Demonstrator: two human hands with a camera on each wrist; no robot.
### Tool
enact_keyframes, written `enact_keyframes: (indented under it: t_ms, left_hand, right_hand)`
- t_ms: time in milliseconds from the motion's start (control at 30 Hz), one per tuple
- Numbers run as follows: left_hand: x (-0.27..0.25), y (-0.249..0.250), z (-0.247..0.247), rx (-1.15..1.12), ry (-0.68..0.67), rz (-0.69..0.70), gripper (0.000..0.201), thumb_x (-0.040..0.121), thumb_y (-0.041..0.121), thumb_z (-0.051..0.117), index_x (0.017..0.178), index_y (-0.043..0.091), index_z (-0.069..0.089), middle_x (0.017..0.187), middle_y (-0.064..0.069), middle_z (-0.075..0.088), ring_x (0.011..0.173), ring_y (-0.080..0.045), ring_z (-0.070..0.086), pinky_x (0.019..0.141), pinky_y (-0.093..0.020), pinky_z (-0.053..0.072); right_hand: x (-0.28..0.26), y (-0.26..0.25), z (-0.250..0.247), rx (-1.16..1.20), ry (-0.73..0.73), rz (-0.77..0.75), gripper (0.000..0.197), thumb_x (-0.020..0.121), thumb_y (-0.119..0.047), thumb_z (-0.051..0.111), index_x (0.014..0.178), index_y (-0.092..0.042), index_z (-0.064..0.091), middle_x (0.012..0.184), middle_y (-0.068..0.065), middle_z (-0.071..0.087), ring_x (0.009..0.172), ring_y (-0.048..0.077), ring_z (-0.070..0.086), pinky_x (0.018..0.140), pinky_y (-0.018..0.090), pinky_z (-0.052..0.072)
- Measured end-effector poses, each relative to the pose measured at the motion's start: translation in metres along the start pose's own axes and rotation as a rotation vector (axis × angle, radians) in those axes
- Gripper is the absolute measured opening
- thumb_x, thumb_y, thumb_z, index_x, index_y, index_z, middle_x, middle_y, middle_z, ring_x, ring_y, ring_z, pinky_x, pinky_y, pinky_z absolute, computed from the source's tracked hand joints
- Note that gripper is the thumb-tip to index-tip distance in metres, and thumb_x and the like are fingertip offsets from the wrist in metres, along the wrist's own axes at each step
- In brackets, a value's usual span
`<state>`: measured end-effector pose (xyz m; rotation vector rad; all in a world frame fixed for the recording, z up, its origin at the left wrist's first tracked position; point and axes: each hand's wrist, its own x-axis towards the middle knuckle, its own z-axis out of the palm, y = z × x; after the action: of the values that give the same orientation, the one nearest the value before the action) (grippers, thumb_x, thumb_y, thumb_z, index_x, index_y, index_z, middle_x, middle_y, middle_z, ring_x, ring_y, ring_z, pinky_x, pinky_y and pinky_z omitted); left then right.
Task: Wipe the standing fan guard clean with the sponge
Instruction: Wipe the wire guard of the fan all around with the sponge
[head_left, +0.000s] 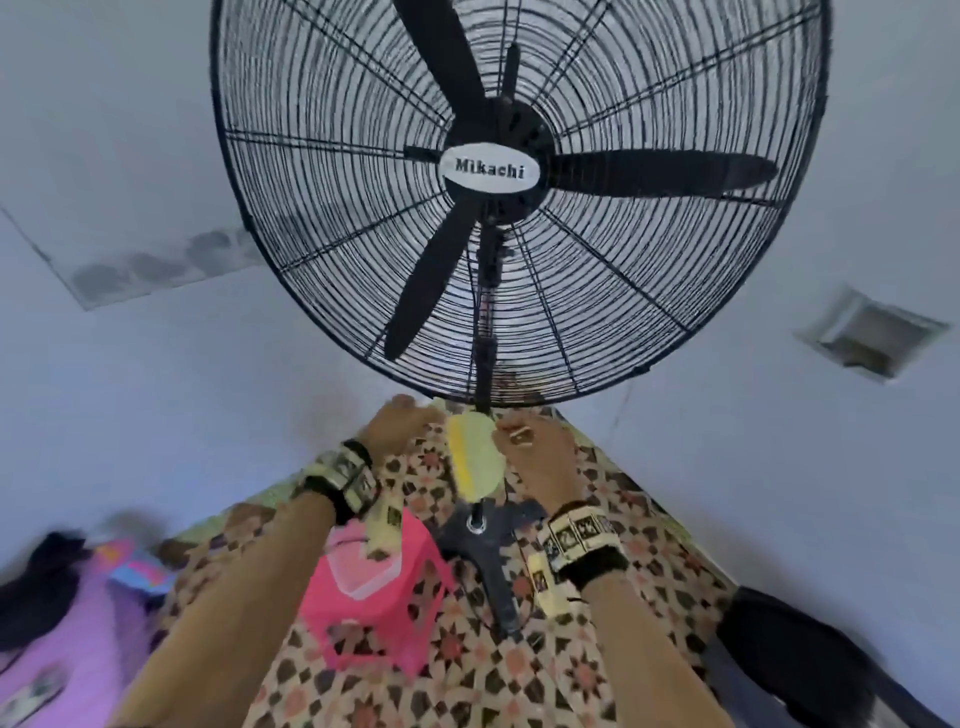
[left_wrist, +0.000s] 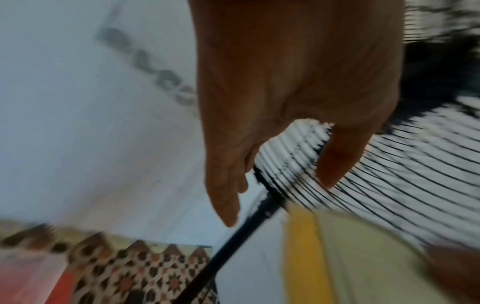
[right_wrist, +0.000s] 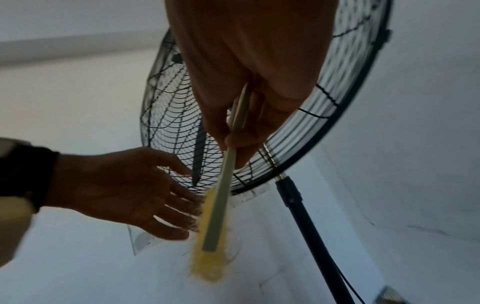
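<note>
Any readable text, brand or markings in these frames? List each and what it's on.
"Mikachi": dark letters on the white oval badge at the hub of the fan guard, head view.
Wrist bands: black-and-white patterned blocks, no legible characters.
Left and right wrist views: no readable text; the left one is motion-blurred.

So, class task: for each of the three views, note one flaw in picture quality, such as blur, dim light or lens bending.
Head view: the wide lens bows the fan guard, and the lower edges blur. Left wrist view: heavy motion blur smears the sponge and the left hand. Right wrist view: both the right hand and the left hand sit dark against the pale wall.
</note>
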<state>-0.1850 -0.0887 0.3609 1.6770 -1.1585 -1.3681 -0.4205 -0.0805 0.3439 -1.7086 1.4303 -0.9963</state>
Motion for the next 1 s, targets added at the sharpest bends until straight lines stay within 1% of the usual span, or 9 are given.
enact_keyframes:
  t_ms: [133, 267, 400, 467, 533, 700, 767, 900, 1000]
  left_hand:
    - [-0.013, -0.019, 0.054, 0.779, 0.078, 0.271, 0.122, 0.066, 0.077, 0.067, 0.159, 0.014, 0.020, 0.151, -0.016, 0.033, 0.134, -0.038, 0.039, 0.110, -0.055, 0.039]
    - [-0.033, 0.002, 0.076, 0.844, 0.283, 0.367, 0.118, 0.077, 0.067, 0.067, 0.163, 0.025, -0.001, 0.163, -0.015, 0.006, 0.147, -0.043, 0.016, 0.112, -0.063, 0.037]
    - [-0.035, 0.026, 0.084, 0.862, 0.188, 0.490, 0.119, 0.076, 0.072, 0.061, 0.164, 0.018, 0.000, 0.159, -0.014, 0.022, 0.141, -0.035, 0.031, 0.110, -0.055, 0.042]
    - [-0.032, 0.038, 0.085, 0.871, 0.175, 0.511, 0.101, 0.083, 0.061, 0.057, 0.160, 0.014, 0.012, 0.150, -0.017, 0.039, 0.127, -0.036, 0.053, 0.098, -0.052, 0.053]
    - [-0.033, 0.052, 0.082, 0.800, 0.270, 0.591, 0.060, 0.092, 0.034, 0.055, 0.144, 0.010, 0.037, 0.115, -0.011, 0.062, 0.099, -0.035, 0.068, 0.077, -0.045, 0.058]
    - [-0.058, 0.099, 0.074, 0.581, 0.593, 0.849, 0.027, 0.101, 0.014, 0.050, 0.117, -0.006, 0.056, 0.068, 0.008, 0.039, 0.053, -0.010, 0.039, 0.049, -0.025, 0.026]
    - [-0.059, 0.125, 0.070, 0.474, 0.663, 0.927, 0.019, 0.098, 0.022, 0.049, 0.090, 0.005, 0.054, 0.063, 0.012, 0.033, 0.050, -0.003, 0.031, 0.048, -0.023, 0.021]
    - [-0.035, 0.165, 0.061, 0.382, 0.598, 1.015, 0.025, 0.096, 0.022, 0.054, 0.116, 0.009, 0.060, 0.097, -0.006, 0.065, 0.077, -0.014, 0.060, 0.067, -0.026, 0.048]
    - [-0.027, 0.181, 0.065, 0.403, 0.618, 1.027, 0.008, 0.094, 0.012, 0.058, 0.097, 0.005, 0.059, 0.083, -0.003, 0.053, 0.064, -0.008, 0.048, 0.063, -0.036, 0.044]
  right_hand:
    - [0.017, -0.027, 0.002, -0.194, 0.112, -0.102, 0.014, 0.093, -0.035, 0.074, 0.096, -0.023, 0.069, 0.079, -0.016, 0.065, 0.067, -0.011, 0.057, 0.069, -0.005, 0.031]
    - [0.025, -0.044, -0.003, -0.306, 0.185, -0.180, 0.016, 0.093, -0.041, 0.072, 0.090, -0.027, 0.066, 0.075, -0.012, 0.065, 0.067, 0.007, 0.057, 0.063, 0.005, 0.034]
    - [0.020, -0.058, -0.019, -0.197, 0.258, -0.195, 0.015, 0.094, -0.039, 0.073, 0.087, -0.031, 0.063, 0.074, -0.014, 0.064, 0.070, 0.007, 0.061, 0.070, 0.017, 0.043]
    - [0.014, -0.069, -0.026, -0.143, 0.228, -0.210, 0.021, 0.096, -0.045, 0.069, 0.081, -0.034, 0.059, 0.070, -0.018, 0.062, 0.067, -0.003, 0.060, 0.068, 0.014, 0.044]
    - [0.010, -0.077, -0.034, 0.059, 0.235, -0.205, 0.022, 0.097, -0.051, 0.064, 0.088, -0.032, 0.068, 0.078, -0.017, 0.071, 0.072, -0.006, 0.066, 0.069, 0.011, 0.049]
    - [0.031, -0.050, -0.066, 0.363, 0.785, 0.086, 0.044, 0.093, -0.049, 0.071, 0.115, -0.013, 0.061, 0.109, 0.005, 0.068, 0.094, 0.017, 0.064, 0.091, 0.045, 0.053]
    - [0.046, -0.041, -0.080, 0.431, 0.829, 0.250, 0.083, 0.081, -0.061, 0.077, 0.138, -0.008, 0.047, 0.133, 0.015, 0.054, 0.118, 0.033, 0.057, 0.104, 0.053, 0.048]
    - [0.067, -0.038, -0.098, 0.615, 0.620, 0.447, 0.125, 0.074, -0.066, 0.081, 0.163, -0.021, 0.007, 0.166, 0.023, 0.021, 0.149, 0.037, 0.034, 0.121, 0.050, 0.031]
    - [0.077, -0.035, -0.102, 0.617, 0.566, 0.482, 0.134, 0.067, -0.072, 0.082, 0.164, -0.021, 0.005, 0.167, 0.021, 0.023, 0.149, 0.037, 0.034, 0.121, 0.051, 0.030]
